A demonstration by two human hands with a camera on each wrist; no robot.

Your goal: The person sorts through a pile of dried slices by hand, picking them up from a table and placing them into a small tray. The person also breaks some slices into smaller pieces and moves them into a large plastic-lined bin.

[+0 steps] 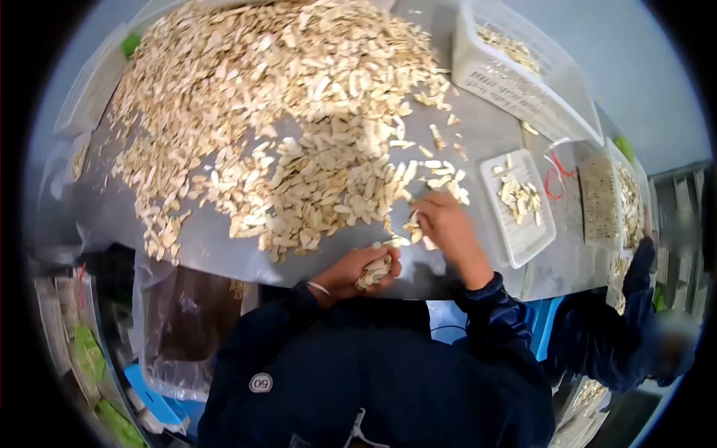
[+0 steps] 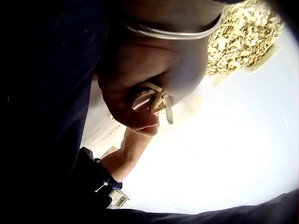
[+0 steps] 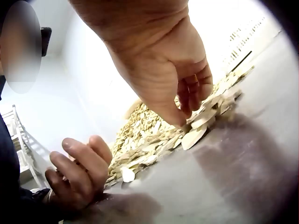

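Observation:
Pale dried slices [image 1: 328, 172] lie in a wide heap on the metal table. My left hand [image 1: 364, 270] is curled round a small bunch of slices at the table's near edge; in the left wrist view, slices [image 2: 156, 100] stick out between the thumb and curled fingers of the left hand [image 2: 149, 79]. To its right, my right hand [image 1: 448, 228] reaches down to a few loose slices beside the heap. The right wrist view shows the right hand [image 3: 163, 70] with thumb and bent fingertips close together on slices [image 3: 194, 135] at the heap's edge; the exact contact is partly hidden.
A white tray [image 1: 551, 216] with some slices stands right of my right hand. Beyond it are red string [image 1: 554, 179], a slotted white basket [image 1: 523, 86] and another filled basket [image 1: 603, 194]. A plastic-lined container [image 1: 179, 336] is below the table's left; another person [image 1: 612, 328] is at far right.

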